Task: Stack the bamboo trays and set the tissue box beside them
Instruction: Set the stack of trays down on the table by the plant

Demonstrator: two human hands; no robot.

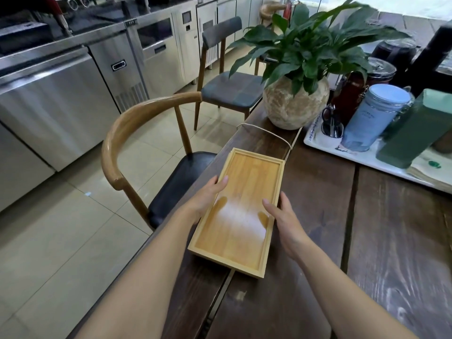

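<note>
Both hands, left hand [208, 196] and right hand [285, 220], clasp the bamboo tray [241, 216] by its long rims, fingers underneath hidden.

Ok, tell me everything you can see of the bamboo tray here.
The bamboo tray is a light, rectangular, shallow tray with a raised rim and glossy, empty floor. It lies flat near the dark wooden table's left edge, long axis running away from the camera. The left hand and right hand grip its long sides, thumbs over the rim.
</note>
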